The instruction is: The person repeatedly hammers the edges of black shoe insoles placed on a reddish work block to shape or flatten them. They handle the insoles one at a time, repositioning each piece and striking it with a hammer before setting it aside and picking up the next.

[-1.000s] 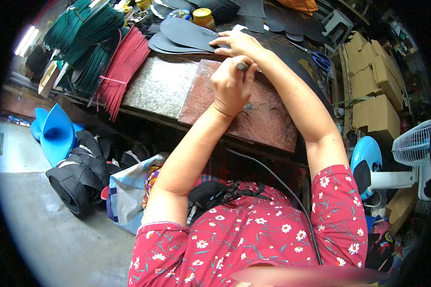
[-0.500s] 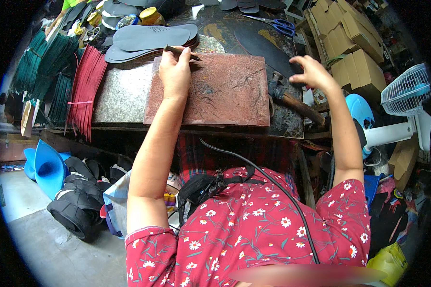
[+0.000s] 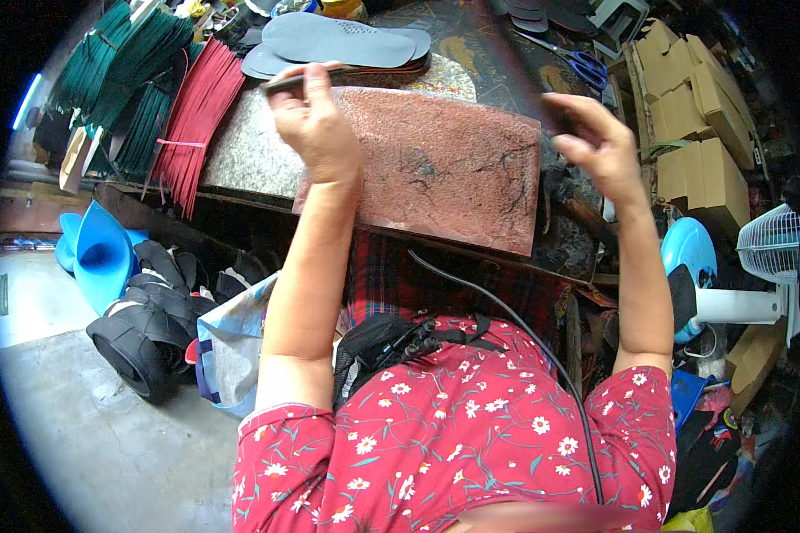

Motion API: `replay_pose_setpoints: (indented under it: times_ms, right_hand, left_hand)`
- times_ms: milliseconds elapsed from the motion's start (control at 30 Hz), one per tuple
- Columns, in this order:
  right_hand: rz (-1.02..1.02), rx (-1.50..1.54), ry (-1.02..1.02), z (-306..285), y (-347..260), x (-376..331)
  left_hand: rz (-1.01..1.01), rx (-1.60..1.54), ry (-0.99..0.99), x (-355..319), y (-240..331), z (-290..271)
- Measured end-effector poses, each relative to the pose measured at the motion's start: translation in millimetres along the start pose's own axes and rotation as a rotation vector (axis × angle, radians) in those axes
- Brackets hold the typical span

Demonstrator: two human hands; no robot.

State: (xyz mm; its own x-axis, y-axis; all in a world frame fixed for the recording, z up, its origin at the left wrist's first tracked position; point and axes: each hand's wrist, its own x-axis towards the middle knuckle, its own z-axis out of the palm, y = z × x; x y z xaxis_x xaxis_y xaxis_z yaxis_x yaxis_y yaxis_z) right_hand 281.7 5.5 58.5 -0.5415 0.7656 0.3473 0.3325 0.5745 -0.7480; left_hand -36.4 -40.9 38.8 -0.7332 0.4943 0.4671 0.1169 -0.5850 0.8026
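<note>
My left hand (image 3: pixel 316 129) is closed around a short dark rod-like punch (image 3: pixel 284 85), above the left end of a reddish stone slab (image 3: pixel 444 169). The punch lies nearly level, across my fingers. Past the slab's right edge, my right hand (image 3: pixel 600 147) pinches the near end of a thin dark sole-shaped sheet (image 3: pixel 517 62). That sheet is raised and smeared by motion, and its far end runs out of the picture. Below my right hand, a hammer (image 3: pixel 587 213) lies in shadow on the bench. Behind the slab sits a stack of grey insoles (image 3: pixel 338 43).
A speckled pale stone slab (image 3: pixel 249 147) lies under the reddish one. Bundles of red strips (image 3: pixel 196 124) and green strips (image 3: pixel 107 67) stand at left. Blue-handled scissors (image 3: pixel 587 69) rest at the back right. Cardboard boxes (image 3: pixel 698 182) and a white fan (image 3: pixel 769 249) are further right.
My right hand has closed on the dark sheet and lifted it off the bench. My left hand has turned with the punch, now more level. The whole view has shifted and tilted.
</note>
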Motion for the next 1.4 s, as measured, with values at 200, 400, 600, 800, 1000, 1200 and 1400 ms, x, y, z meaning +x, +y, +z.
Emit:
replay_pose_setpoints:
  times_ms: [200,400,600,800,1000,1200,1400]
  right_hand:
    - [-0.242,-0.417,-0.177,70,8,36]
    - [-0.3,-0.508,-0.089,80,3,12]
    - [-0.219,-0.501,-0.041,85,2,-2]
    - [-0.22,-0.458,-0.12,76,0,-2]
    - [0.322,-0.516,-0.053,12,-8,-67]
    - [0.296,-0.676,0.189,21,18,-107]
    - [0.332,0.121,0.355,13,-27,-57]
  left_hand:
    - [0.126,0.026,-0.025,14,19,-23]
    - [-0.323,0.179,-0.288,-8,-17,-33]
    - [-0.223,0.274,-0.371,2,-40,-31]
    - [-0.291,0.256,-0.265,8,-35,-25]
    - [-0.252,0.03,-0.452,-4,-24,-2]
    - [-0.313,0.322,-0.491,-5,-37,12]
    - [-0.182,0.436,-0.495,-6,-40,10]
